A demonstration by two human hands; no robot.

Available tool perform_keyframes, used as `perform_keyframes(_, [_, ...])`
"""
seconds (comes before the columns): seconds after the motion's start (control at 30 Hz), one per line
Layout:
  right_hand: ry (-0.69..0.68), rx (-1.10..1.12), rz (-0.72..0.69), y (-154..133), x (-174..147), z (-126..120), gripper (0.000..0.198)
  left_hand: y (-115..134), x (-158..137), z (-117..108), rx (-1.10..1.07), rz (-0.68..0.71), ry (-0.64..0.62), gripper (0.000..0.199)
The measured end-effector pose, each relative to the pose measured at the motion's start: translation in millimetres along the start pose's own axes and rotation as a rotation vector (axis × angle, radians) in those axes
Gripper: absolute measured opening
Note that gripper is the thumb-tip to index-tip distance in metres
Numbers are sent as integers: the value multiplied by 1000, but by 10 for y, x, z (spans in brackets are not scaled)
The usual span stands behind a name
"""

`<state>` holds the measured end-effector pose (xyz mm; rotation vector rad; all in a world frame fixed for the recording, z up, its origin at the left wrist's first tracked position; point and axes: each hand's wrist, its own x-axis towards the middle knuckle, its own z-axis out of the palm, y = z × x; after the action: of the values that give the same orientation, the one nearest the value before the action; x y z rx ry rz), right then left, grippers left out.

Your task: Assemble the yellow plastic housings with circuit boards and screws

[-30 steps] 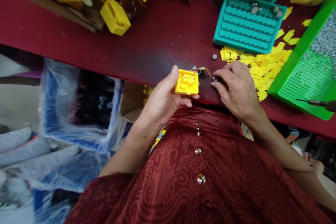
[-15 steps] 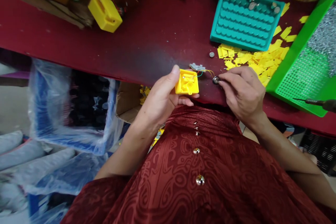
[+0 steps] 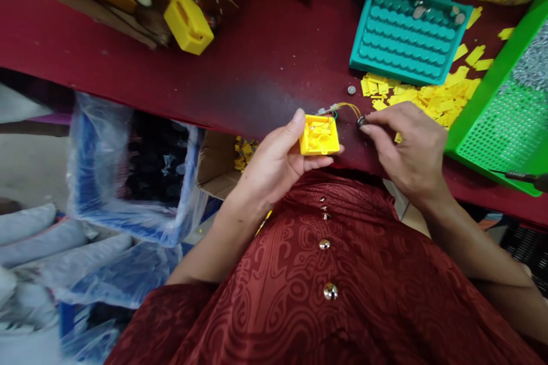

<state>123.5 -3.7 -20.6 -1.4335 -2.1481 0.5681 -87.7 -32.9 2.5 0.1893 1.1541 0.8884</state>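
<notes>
My left hand [image 3: 280,157] grips a small yellow plastic box [image 3: 320,136] whose hollow side faces up, thumb on its left edge and fingers beneath. Thin wires [image 3: 349,107] run from the box and a pale part behind it over to a small dark round piece [image 3: 362,122]. My right hand [image 3: 409,145] pinches that round piece between thumb and fingertips, a little right of the box. On the table beyond lies a loose silvery button cell [image 3: 351,90].
A teal tray [image 3: 400,40] with several button cells stands beyond scattered yellow plates [image 3: 436,100]. At right, a green basket [image 3: 483,131] holds metal pieces, with a dark tool tip [image 3: 522,177] over it. Yellow housings [image 3: 188,23] sit back left; a lined blue crate [image 3: 128,228] is below left.
The view has shifted slightly. The round piece in my right hand has tilted, and its wires now arch higher. The pale part has dropped mostly behind the yellow box.
</notes>
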Motion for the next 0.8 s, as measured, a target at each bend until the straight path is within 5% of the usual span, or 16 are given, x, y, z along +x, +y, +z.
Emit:
perform_keyframes(0.2, [-56,259,32,-228,-8,-135,15,-49,16,67,-16,-34,-40,50])
perform_keyframes(0.6, [-49,141,-199,-166,-94,-16,17,-158,-73,92,76,137,-92,39])
perform_keyframes(0.8, [-56,93,-148,-213,-111,-12,19,-195,-78,109,175,211,-48,34])
